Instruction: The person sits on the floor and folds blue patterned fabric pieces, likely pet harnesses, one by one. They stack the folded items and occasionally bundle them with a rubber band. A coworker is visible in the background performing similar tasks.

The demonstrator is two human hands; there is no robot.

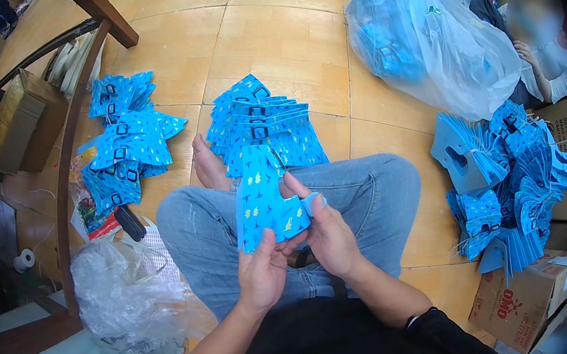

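Note:
Above my lap I hold a flat blue printed piece (260, 196) with yellow and dark-blue figures and a cut-out on its right side. My left hand (263, 270) pinches its lower edge, thumb on top. My right hand (328, 239) grips it at the lower right corner beside the cut-out, with the index finger raised along it. Just past the held piece, by my bare foot (208, 161), a fanned stack of similar blue pieces (261, 113) lies on the floor. Small black frame shapes show on that stack.
More blue piles lie at left (129, 140) and right (524, 165). A clear plastic bag (458, 47) holds blue pieces at far right, near another person's hand (525, 52). Cardboard box (522, 302) stands lower right. Crumpled plastic (121, 289) and a wooden frame (65, 185) are left.

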